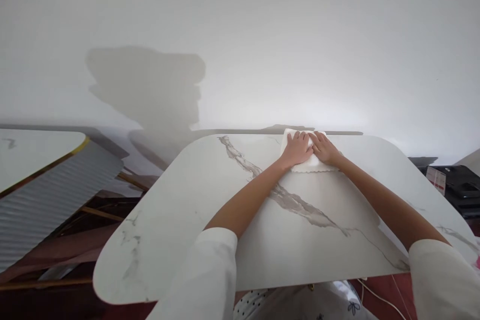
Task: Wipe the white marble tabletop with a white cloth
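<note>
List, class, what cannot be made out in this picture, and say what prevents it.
- Head view: part of the white cloth, hidden beneath the left hand and right hand.
- Head view: whatever supports the marbled tabletop, hidden by the tabletop itself.
- Head view: the other table's far end, cut off by the left edge.
- Head view: the card's wording, too small and blurred.
- Head view: what the pink thing is, cut off by the right edge.

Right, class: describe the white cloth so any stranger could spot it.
Find the large central table with grey veins. At its far edge, right of the picture's middle, the left hand and right hand rest on the white cloth. Its wavy near edge and plain surface set it apart from the table.
</note>
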Motion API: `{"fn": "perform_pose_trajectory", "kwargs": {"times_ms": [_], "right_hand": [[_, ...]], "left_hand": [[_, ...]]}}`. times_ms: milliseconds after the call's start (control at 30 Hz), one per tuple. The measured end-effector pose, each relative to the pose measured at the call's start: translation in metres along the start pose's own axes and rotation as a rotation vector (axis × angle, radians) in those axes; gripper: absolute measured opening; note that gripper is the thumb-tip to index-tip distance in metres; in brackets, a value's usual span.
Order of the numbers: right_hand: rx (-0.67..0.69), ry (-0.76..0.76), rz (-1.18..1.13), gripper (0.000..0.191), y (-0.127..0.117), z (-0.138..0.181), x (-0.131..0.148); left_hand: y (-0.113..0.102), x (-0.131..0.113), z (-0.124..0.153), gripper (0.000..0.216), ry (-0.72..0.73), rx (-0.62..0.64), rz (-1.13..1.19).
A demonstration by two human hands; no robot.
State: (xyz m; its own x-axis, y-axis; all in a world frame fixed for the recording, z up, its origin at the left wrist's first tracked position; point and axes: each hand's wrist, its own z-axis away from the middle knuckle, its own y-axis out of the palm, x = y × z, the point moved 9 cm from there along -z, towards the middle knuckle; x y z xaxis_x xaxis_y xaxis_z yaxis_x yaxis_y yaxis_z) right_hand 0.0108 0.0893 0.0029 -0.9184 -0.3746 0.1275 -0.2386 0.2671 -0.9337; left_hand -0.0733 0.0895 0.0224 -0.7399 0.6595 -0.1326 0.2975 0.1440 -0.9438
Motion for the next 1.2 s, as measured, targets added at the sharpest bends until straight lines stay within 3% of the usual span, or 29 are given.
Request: {"fn": "perform_pose_trajectory", "kwargs": {"times_ms": [300, 633, 800, 967, 1200], "right_hand": [[0.017, 0.043, 0.023, 0.054, 0.004, -0.002, -0.001], [0.041, 0.082, 0.018, 0.055, 0.014, -0.031, 0.045], [0.011, 0.084, 0.006, 0.054, 0.013, -0.035, 0.054], [0.043, 0.127, 0.023, 0.053, 0.008, -0.020, 0.065], [0.076, 0.113, 0.013, 0.052, -0.007, 0.028, 0.109]], "left_hand": [[-0.001, 0.002, 0.001, 0.046, 0.016, -0.026, 0.001], [-0.018, 0.046, 0.022, 0.047, -0.042, 0.030, -0.010], [-0.022, 0.053, 0.024, 0.047, -0.044, 0.030, -0.028], [-0.022, 0.046, 0.037, 0.049, -0.026, 0.043, -0.060], [-0.032, 0.024, 0.095, 0.053, -0.056, 0.031, -0.074]]}}
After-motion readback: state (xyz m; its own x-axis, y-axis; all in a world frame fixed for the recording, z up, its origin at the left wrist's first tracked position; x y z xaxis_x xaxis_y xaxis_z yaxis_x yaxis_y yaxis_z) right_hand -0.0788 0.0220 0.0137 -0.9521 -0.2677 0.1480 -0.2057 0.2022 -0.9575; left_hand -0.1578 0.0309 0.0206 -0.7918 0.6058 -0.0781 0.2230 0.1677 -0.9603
